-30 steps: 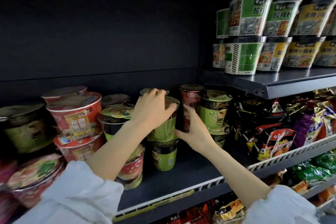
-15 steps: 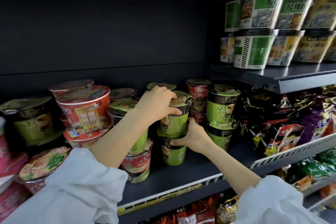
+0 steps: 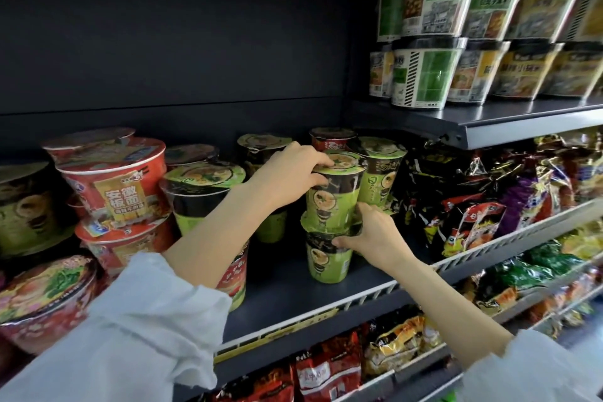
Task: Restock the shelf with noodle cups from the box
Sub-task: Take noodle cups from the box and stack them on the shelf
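A green and black noodle cup [image 3: 332, 196] stands stacked on a second green cup [image 3: 328, 259] on the dark middle shelf [image 3: 293, 297]. My left hand [image 3: 287, 178] grips the upper cup around its lid and top rim. My right hand [image 3: 372, 233] holds the lower cup at its rim, with the thumb against the base of the upper cup. More green cups [image 3: 380, 170] stand just right of the stack, and another [image 3: 202, 196] to the left behind my forearm. The box is not in view.
Large red noodle bowls [image 3: 114, 186] are stacked at the left. Snack bags [image 3: 483, 206] fill the shelf to the right behind a white wire rail [image 3: 509, 240]. An upper shelf [image 3: 522, 121] carries stacked square green and yellow tubs [image 3: 427, 75]. Packets sit on the shelf below.
The view has shifted left and closer. My left hand has stayed on the upper cup's top while my right hand settled lower, at the rim of the bottom cup.
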The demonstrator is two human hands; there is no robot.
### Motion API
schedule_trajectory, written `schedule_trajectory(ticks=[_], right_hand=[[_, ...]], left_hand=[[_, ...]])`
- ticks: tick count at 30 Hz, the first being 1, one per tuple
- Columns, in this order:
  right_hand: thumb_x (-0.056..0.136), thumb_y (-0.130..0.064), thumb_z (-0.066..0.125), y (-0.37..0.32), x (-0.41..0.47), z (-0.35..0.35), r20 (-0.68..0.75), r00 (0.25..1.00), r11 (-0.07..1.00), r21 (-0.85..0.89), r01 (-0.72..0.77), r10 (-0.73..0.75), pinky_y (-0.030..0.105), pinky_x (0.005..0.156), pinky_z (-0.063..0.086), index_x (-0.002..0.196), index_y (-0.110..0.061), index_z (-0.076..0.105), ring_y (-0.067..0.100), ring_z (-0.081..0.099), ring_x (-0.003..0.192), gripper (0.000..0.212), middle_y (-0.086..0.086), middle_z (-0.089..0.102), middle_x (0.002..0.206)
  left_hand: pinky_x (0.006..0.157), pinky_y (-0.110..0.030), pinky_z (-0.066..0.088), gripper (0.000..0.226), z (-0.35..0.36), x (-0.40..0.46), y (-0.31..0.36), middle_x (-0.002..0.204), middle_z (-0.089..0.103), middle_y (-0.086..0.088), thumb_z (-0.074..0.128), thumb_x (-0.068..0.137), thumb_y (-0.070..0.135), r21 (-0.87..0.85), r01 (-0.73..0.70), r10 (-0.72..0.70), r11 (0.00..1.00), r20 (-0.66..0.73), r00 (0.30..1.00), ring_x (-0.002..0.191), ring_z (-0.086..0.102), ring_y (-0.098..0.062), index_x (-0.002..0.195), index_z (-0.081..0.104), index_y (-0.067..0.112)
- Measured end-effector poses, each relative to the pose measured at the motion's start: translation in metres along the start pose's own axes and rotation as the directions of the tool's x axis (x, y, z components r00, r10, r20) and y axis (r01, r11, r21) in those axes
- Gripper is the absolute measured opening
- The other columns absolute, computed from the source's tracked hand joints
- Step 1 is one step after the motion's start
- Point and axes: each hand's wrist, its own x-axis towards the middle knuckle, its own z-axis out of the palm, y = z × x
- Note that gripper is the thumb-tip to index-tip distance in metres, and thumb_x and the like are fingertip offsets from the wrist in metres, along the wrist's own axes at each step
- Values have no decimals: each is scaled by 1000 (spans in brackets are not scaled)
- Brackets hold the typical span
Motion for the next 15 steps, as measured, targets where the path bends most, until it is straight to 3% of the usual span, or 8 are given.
schedule_trajectory(ticks=[3,5,8,12,15], right_hand=[[72,-46,76,0,-10,13,-67,997,999,18,-34,35,32,99,37,128,-7,47,28,40,123,74,9,46,128],[72,-49,74,-2,-9,19,-104,993,998,35,-44,48,33,97,38,123,-8,52,27,42,120,69,8,51,123],[74,-36,76,-1,-2,17,-86,996,985,171,-14,29,29,87,43,115,-10,58,19,53,109,52,0,61,112],[79,-15,74,5,6,6,107,994,942,335,-21,-16,28,101,41,128,-10,52,21,49,125,54,7,58,129],[79,-13,73,6,4,9,38,999,954,299,-9,-3,32,103,41,131,-11,49,24,48,125,57,8,56,129]], left_hand=[[107,-45,32,42,-2,-6,4,139,48,-3,53,94,32,58,-45,47,997,-34,998,128,39,-24,136,49,31],[105,-43,30,41,-3,-9,7,138,49,-1,51,95,33,115,-67,74,991,-63,995,127,38,-22,136,49,30],[100,-41,32,41,-5,-12,8,131,52,-1,50,94,39,174,-57,77,983,-114,990,123,41,-23,134,51,31],[102,-42,32,43,-6,-12,8,129,49,-3,52,94,36,153,-34,47,988,-87,995,124,40,-24,137,47,31],[105,-42,34,49,-4,-11,7,132,46,-3,56,93,25,124,-39,45,992,-51,998,126,41,-26,140,43,29]])
